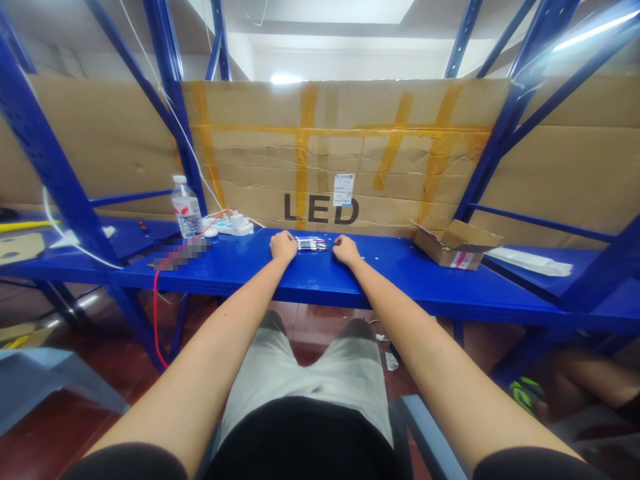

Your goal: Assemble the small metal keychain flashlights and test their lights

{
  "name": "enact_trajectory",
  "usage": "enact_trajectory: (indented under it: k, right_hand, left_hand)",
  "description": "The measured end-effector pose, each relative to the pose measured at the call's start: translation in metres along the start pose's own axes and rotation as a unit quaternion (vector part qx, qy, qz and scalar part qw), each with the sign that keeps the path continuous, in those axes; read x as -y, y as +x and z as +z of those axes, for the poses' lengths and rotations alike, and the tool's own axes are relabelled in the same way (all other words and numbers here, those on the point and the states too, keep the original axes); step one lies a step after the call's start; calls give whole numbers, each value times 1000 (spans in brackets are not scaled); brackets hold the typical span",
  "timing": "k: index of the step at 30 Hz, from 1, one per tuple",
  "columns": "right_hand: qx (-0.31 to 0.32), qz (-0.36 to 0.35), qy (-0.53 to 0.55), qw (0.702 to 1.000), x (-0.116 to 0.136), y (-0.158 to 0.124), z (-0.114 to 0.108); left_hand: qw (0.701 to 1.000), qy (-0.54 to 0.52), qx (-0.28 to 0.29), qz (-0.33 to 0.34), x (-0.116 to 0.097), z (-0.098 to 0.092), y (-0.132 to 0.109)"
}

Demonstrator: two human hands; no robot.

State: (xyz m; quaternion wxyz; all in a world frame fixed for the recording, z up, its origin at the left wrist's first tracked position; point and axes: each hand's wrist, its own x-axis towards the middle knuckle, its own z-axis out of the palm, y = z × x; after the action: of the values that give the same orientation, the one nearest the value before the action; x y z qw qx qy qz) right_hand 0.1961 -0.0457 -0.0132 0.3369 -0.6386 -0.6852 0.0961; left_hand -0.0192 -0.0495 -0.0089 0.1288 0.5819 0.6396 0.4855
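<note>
"Where are the hands, and how do they look?"

"The left hand (283, 245) and the right hand (346, 250) rest well apart from each other on a glossy blue steel shelf (400, 280), backs up, fingers curled down out of sight. I can't tell whether either is closed on anything."

"What's between them?"

"A small row of thin striped items in green, red, purple and white (311, 244) lies flat on the shelf, just beside both hands. They're too small to identify exactly."

"And further out?"

"Left of the hands, a clear plastic water bottle (187, 208) stands upright near a white power strip (235, 225), and a red cable (155, 313) drops over the shelf's front edge. Right of them sits an open brown cardboard box (457, 244). Behind it all, upper middle of the frame, stands a corrugated cardboard sheet with yellow tape and black LED lettering (350, 153)."
</note>
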Motion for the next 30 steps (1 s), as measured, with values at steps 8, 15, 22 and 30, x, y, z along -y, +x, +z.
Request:
enact_trajectory:
  k: [8, 15, 22, 30]
  right_hand:
    - [-20, 64, -95, 993, -8, 0, -5]
    - [13, 73, -157, 985, 0, -8, -2]
    - [116, 121, -177, 970, -4, 2, -1]
    - [144, 122, -196, 962, -2, 4, -2]
  left_hand:
    - [993, 83, -43, -73, 5, -4, 2]
    - [981, 162, -25, -100, -1, 10, 1]
    - [941, 300, 69, -140, -2, 14, 2]
    - [941, 298, 131, -92, 9, 3, 8]
